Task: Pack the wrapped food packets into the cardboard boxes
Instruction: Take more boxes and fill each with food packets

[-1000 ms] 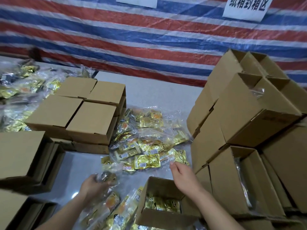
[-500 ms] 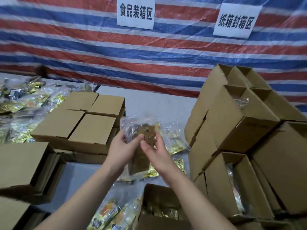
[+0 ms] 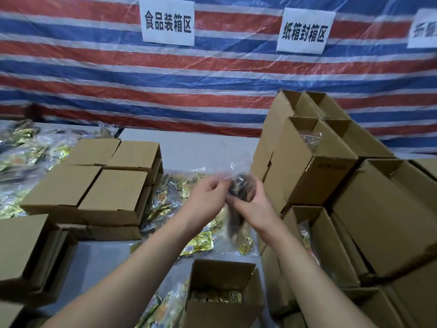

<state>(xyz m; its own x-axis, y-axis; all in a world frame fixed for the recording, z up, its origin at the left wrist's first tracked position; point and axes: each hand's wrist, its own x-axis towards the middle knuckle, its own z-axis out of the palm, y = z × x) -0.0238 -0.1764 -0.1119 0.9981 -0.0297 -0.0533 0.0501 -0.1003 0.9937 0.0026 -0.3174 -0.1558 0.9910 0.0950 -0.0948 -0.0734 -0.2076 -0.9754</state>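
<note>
fingers of both hands are curled round one clear-wrapped packet [image 3: 241, 185] held up in the air over the table: the left hand [image 3: 208, 197] pinches the crinkled film at its upper left, and the right hand [image 3: 254, 204] grips it from below and to the right, thumb lying across the front. the packet sits between the two hands, its dark contents showing just above the right thumb, loose plastic sticking up past the fingertips, and a blurred lower part hanging down under the right palm. it touches nothing but the hands. judging by the task, this is the carry step: a packet is lifted and not yet placed. the open box [image 3: 222, 290] stands nearest the body, below the forearms, with yellow packets already lying in its bottom, so it looks like the likely target, though the open boxes stacked at the right [image 3: 316, 162] also hold some wrapped goods. the next move would call for bringing the packet down and back toward that opening, clearing the raised rim, and letting go only once it is inside; the slack film could catch on the cardboard edge. more loose packets [image 3: 179, 192] lie on the table beyond the hands, beside the closed boxes [image 3: 99, 185] at the left.
</note>
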